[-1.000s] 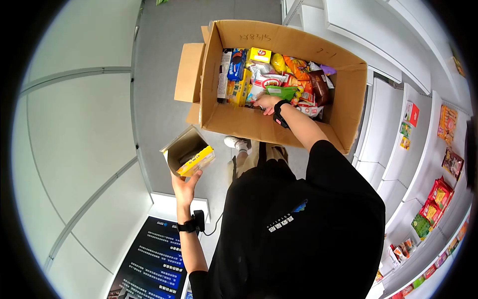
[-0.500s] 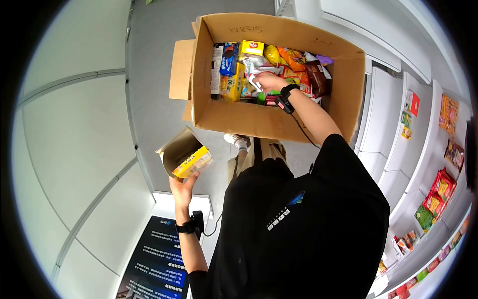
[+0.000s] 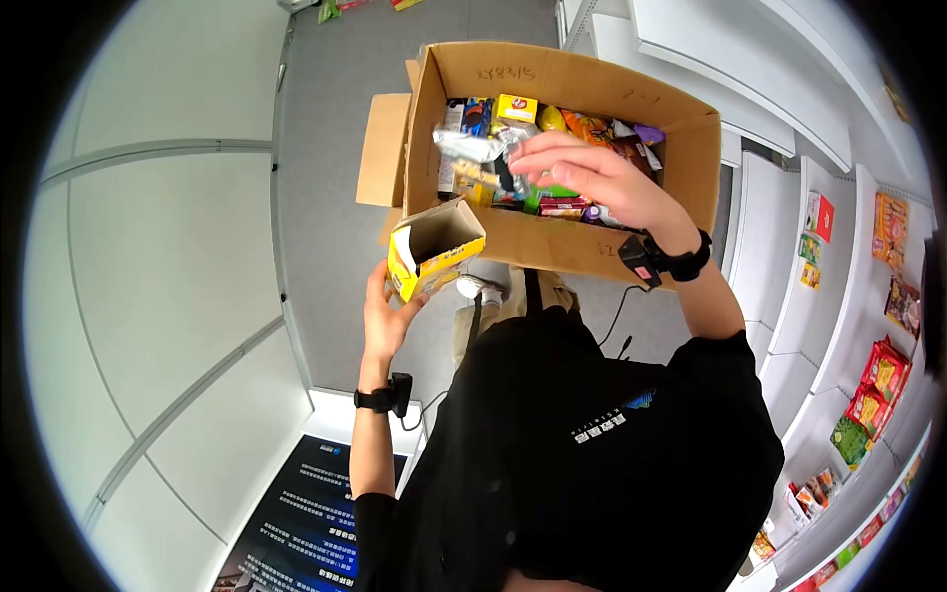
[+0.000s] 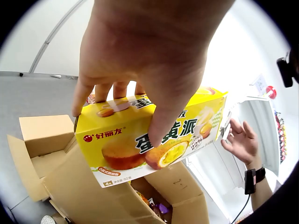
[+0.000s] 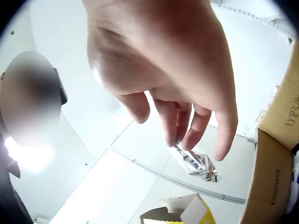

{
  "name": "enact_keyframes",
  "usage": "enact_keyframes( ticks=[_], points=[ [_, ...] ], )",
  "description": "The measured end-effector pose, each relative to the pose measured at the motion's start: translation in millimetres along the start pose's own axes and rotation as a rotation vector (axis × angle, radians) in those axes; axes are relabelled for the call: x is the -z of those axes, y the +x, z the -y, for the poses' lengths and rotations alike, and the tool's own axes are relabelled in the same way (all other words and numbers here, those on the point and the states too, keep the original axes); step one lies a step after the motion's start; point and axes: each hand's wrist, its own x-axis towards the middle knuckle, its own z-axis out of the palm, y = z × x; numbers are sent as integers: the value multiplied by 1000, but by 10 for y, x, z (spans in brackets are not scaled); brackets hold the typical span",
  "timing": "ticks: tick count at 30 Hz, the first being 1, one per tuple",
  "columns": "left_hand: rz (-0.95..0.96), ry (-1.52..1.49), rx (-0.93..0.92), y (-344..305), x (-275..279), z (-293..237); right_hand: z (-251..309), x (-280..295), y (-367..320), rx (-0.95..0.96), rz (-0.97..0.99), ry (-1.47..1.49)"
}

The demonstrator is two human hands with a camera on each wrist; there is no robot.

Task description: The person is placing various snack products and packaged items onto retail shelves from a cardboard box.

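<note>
My left hand [image 3: 393,308] grips a small yellow snack box [image 3: 434,249], its top flaps open, held up beside the front wall of a big cardboard carton [image 3: 552,242]. In the left wrist view the thumb and fingers wrap the yellow box [image 4: 149,140], which shows cake pictures. My right hand [image 3: 567,168] hovers above the carton and pinches a crinkled silver foil packet [image 3: 470,148] by one end. The right wrist view shows the foil packet [image 5: 198,163] hanging from the fingertips [image 5: 187,140]. The carton is full of mixed snack packs [image 3: 582,128].
White shelves [image 3: 838,296] with several snack packs run along the right side. A grey floor [image 3: 326,148] lies left of the carton, with white wall panels beyond. A dark printed board [image 3: 306,523] lies near my feet. One carton flap [image 3: 380,148] hangs outward on the left.
My left hand has raised the yellow box up to the carton's front wall. My right hand has come up out of the carton holding the silver foil packet.
</note>
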Motion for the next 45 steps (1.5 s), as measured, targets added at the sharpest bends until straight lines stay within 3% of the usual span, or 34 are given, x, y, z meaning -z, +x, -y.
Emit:
enact_keyframes(
  ticks=[11, 21, 24, 27, 31, 35, 39, 45],
  points=[
    [18, -53, -28, 58, 50, -22, 477, -338, 56, 56, 310, -107],
    [82, -84, -112, -145, 293, 187, 721, -802, 194, 33, 387, -386],
    [86, -93, -102, -249, 370, 297, 592, -994, 285, -34, 425, -409],
    [100, -75, -112, -327, 451, 429, 535, -1168, 325, -240, 493, -366],
    [132, -90, -129, -207, 445, 527, 327, -1060, 431, -233, 635, -94],
    [156, 2, -146, -125, 390, 485, 119, -969, 493, -389, 705, -18],
    [149, -29, -112, 48, 300, 392, 130, -781, 534, -418, 554, -206],
    [167, -80, -96, 140, 185, 197, 105, -701, 554, -275, 383, -325]
  ],
)
